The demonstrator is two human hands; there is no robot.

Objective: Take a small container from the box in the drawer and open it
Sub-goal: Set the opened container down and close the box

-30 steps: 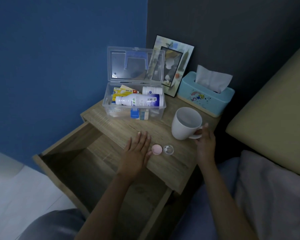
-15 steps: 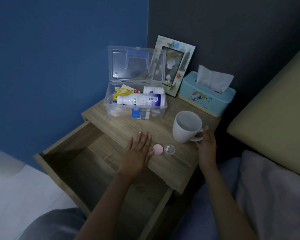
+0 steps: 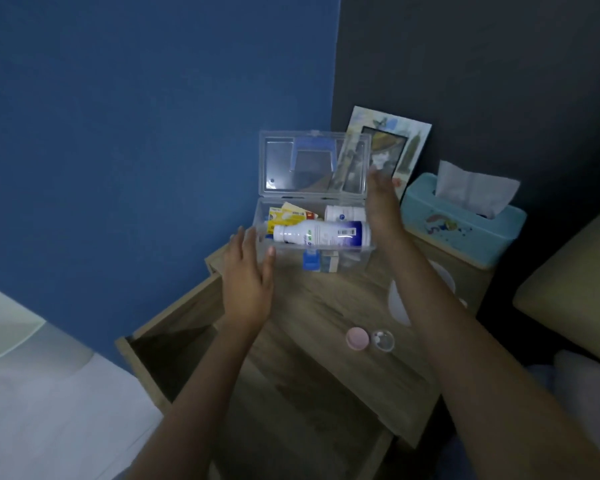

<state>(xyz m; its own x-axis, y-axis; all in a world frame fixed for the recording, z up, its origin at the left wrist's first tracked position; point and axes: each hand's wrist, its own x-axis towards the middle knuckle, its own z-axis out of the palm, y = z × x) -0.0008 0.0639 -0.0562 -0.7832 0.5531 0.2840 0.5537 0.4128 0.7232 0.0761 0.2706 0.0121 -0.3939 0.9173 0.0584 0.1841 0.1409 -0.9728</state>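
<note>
Moved up from the counter (image 3: 326, 306) to the clear box (image 3: 312, 230), both hands: left hand (image 3: 246, 275) off the wood by the little pot, right hand (image 3: 381, 209) off the white mug (image 3: 400, 299). Now spread wide and flat, holding nothing. Left hand at the box's front left corner, maybe just touching it. Right hand at the box's right end, fingers up by the open lid (image 3: 312, 164), a bit blurry. Already out of the box and opened, the small container (image 3: 382, 340): sitting on the counter near the front edge, with a white thing inside, its pink cap (image 3: 357, 338) lying just beside it. Box still full of things, a big white and blue bottle (image 3: 323, 233) lying across the top. Open drawer (image 3: 174, 344) down below on the left, looking empty. Probably time to shut the box or lift it back to the drawer. Best done by pushing the lid down flat first, checking the bottle is not poking up. Then a grip on both short ends, kept level. Elbows away from the mug and the open pot, easy to knock over.
</note>
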